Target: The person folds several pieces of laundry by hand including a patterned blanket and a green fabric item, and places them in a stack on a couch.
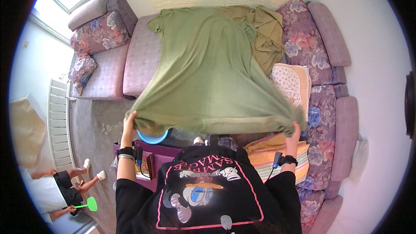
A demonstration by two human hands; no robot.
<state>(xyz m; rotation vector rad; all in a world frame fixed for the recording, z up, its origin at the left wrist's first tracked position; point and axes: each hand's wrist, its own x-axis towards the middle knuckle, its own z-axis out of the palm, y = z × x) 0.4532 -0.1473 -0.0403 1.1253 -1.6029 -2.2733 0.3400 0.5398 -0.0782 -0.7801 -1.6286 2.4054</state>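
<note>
A large green cloth stretches between my two hands and runs back over the sofa seat, with soft folds along its length. My left hand grips its near left corner. Its near right corner is bunched in my right hand. The near edge hangs slightly slack between them, and both corners look blurred. At the far right, a crumpled olive-brown cloth lies partly under the green one.
Lilac sofa seats flank the cloth, with a floral sofa on the right. Folded cloths and a striped cloth lie there. A blue basin and purple table are near my left. A person holds a green fly swatter.
</note>
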